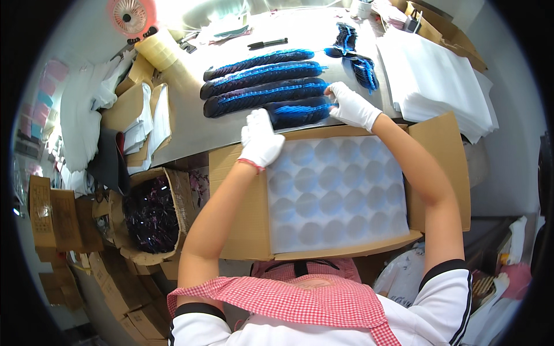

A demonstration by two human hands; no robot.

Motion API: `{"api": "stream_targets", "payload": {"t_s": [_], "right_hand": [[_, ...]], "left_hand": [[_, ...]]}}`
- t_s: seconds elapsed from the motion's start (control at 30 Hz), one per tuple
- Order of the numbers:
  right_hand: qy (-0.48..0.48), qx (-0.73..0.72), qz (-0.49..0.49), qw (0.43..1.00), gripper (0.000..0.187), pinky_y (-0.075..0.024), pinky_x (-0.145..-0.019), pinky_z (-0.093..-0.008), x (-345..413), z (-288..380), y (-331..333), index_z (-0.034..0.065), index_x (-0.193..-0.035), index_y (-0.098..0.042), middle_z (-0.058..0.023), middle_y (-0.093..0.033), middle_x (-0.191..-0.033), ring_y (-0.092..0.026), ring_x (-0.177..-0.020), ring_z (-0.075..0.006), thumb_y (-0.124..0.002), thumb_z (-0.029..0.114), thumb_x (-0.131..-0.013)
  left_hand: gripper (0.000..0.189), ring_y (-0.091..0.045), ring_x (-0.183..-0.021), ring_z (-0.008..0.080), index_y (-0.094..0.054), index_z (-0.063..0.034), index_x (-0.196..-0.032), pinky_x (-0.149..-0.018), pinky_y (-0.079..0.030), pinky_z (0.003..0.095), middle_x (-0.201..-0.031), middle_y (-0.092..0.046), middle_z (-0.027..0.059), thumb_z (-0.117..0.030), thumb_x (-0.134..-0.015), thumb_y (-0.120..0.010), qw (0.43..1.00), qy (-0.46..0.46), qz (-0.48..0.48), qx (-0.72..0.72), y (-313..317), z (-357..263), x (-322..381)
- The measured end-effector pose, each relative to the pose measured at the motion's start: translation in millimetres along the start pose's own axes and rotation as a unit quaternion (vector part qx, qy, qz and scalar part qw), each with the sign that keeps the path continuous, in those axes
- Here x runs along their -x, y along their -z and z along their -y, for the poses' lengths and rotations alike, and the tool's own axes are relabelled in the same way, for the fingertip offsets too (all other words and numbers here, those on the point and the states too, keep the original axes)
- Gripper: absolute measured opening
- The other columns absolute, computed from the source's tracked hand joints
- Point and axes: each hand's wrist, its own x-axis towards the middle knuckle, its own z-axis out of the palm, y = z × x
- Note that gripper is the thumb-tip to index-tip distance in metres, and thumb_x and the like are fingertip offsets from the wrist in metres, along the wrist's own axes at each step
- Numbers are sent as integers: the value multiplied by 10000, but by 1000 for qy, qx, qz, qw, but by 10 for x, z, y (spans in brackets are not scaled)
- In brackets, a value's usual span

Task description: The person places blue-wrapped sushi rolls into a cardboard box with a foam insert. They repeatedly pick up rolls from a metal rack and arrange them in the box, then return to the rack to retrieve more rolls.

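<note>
My left hand (261, 138), in a white glove, lies at the left end of the nearest row of dark round discs with blue edges (301, 113). At that row's right end is my right hand (346, 104), gloved too, its thumb and fingertips against the discs. Several more such rows (264, 93) lie behind on the metal table, and smaller stacks (364, 71) stand at the back right. Below my hands, an open cardboard box (242, 207) holds round shapes in a grid beneath a translucent white sheet (342, 171). Whether either hand grips the discs is unclear.
White foam sheets (437, 78) are piled on the right. A black marker (267, 43) lies behind the rows. At left are a tape roll (156, 49), cardboard folders with white sheets (130, 108) and a carton of dark shiny pieces (151, 216). A pink fan (127, 17) stands at the back.
</note>
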Motion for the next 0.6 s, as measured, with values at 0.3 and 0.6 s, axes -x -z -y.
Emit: {"api": "stream_targets", "payload": {"t_s": [0.3, 0.6], "right_hand": [[235, 162, -76, 955, 201, -527, -583, -383, -275, 431, 18, 120, -851, -552, -74, -644, -733, -670, -696, -280, -629, 291, -925], [69, -59, -154, 984, 100, -514, -635, -409, 14, 587, -165, 88, -975, -587, -122, -667, -777, -662, -728, -347, -617, 181, -951]], "left_hand": [[880, -461, -1328, 410, -171, 108, -1512, -1124, -349, 416, -1474, -401, 312, -148, -803, -626, 943, -81, -40, 320, -260, -729, 118], [793, -444, -1340, 244, -240, -58, -1550, -1144, -332, 351, -1456, -438, 130, -141, -904, -692, 904, -40, -148, 399, -312, -745, 520]]}}
